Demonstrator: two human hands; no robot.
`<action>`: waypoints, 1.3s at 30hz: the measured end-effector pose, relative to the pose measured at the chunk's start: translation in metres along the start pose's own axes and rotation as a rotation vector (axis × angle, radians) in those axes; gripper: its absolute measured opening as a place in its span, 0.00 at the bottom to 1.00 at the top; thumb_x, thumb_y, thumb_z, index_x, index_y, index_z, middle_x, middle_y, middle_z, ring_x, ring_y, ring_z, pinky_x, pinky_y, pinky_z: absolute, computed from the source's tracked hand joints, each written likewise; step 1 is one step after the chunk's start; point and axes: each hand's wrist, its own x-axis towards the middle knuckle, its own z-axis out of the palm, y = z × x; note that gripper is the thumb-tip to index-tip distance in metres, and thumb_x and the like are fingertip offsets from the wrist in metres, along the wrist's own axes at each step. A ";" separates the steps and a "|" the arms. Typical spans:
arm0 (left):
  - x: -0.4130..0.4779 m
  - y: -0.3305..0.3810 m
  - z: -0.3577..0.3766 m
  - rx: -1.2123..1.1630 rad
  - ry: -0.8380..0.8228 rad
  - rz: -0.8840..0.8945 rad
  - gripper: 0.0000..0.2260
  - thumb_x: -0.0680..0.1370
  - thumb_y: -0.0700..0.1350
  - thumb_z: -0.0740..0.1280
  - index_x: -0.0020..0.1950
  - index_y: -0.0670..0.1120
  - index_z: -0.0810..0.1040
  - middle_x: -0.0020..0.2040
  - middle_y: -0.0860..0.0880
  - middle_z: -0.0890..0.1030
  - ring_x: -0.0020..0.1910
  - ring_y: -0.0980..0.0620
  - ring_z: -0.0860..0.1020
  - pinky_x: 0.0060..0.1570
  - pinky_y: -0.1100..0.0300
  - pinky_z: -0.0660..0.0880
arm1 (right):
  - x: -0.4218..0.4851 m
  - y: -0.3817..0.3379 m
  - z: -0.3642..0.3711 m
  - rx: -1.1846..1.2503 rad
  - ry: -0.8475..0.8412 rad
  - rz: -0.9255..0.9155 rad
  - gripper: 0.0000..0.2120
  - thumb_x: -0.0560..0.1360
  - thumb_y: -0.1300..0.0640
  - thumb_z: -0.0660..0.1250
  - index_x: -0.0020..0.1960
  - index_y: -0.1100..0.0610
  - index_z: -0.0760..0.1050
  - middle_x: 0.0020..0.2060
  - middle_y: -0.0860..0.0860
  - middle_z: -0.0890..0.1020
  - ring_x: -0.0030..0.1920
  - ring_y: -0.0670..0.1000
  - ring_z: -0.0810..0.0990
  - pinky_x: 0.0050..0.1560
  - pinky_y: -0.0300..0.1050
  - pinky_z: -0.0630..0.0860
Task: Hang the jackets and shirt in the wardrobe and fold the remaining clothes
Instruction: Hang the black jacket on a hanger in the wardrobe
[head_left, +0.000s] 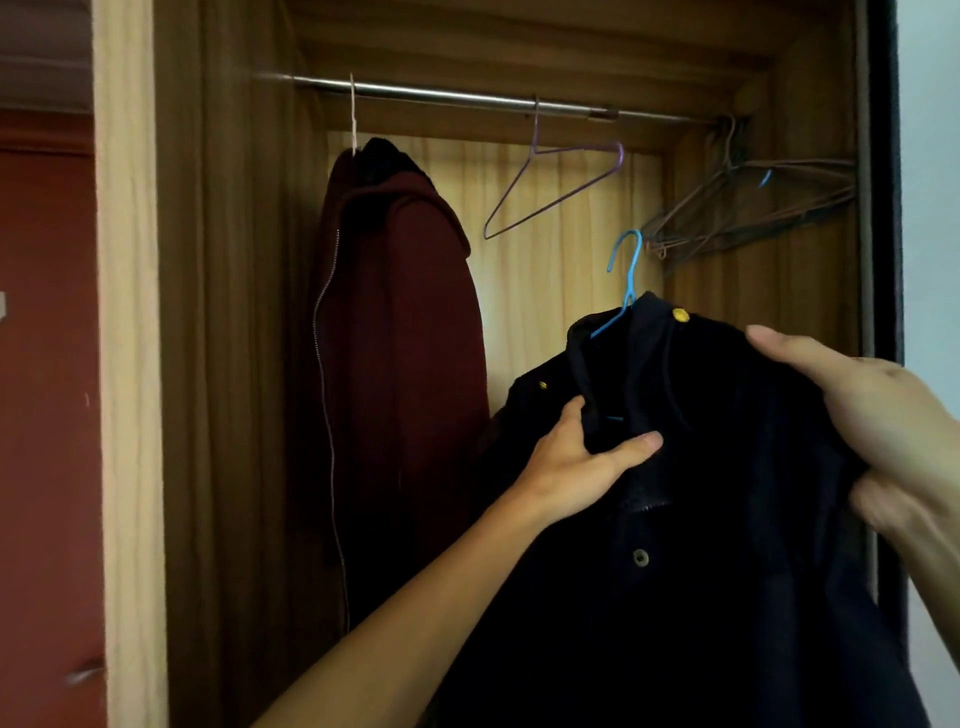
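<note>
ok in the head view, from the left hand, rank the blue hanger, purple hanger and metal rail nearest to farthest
1. blue hanger, just above the left hand, inside the dark jacket it grips.
2. purple hanger, higher up, empty.
3. metal rail, at the top.

I held the dark navy jacket (727, 467) with yellow buttons on its blue wire hanger (630, 280), hook upright, below the steel rail (467, 97) of the wooden wardrobe (234, 364); the maroon zipped hooded jacket (405, 338) hung at the rail's left end.
</note>
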 end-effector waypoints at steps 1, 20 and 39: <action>0.007 -0.003 0.005 0.003 -0.009 0.002 0.46 0.68 0.67 0.73 0.80 0.56 0.55 0.74 0.56 0.69 0.73 0.55 0.68 0.74 0.55 0.64 | 0.003 0.005 0.001 -0.002 -0.004 -0.025 0.13 0.72 0.52 0.73 0.35 0.60 0.85 0.36 0.57 0.87 0.33 0.53 0.86 0.28 0.46 0.81; 0.161 0.040 -0.118 0.086 0.467 0.221 0.42 0.70 0.74 0.56 0.80 0.57 0.56 0.75 0.52 0.69 0.74 0.49 0.68 0.74 0.47 0.64 | 0.188 -0.011 0.139 0.127 0.015 -0.320 0.23 0.66 0.38 0.75 0.47 0.58 0.81 0.43 0.54 0.87 0.41 0.54 0.87 0.50 0.55 0.83; 0.204 0.073 -0.205 0.335 0.668 0.455 0.30 0.80 0.68 0.49 0.80 0.59 0.55 0.80 0.56 0.60 0.79 0.54 0.57 0.75 0.56 0.53 | 0.316 -0.066 0.278 -0.037 0.038 -0.496 0.18 0.75 0.52 0.63 0.58 0.62 0.80 0.58 0.56 0.82 0.59 0.58 0.80 0.53 0.44 0.74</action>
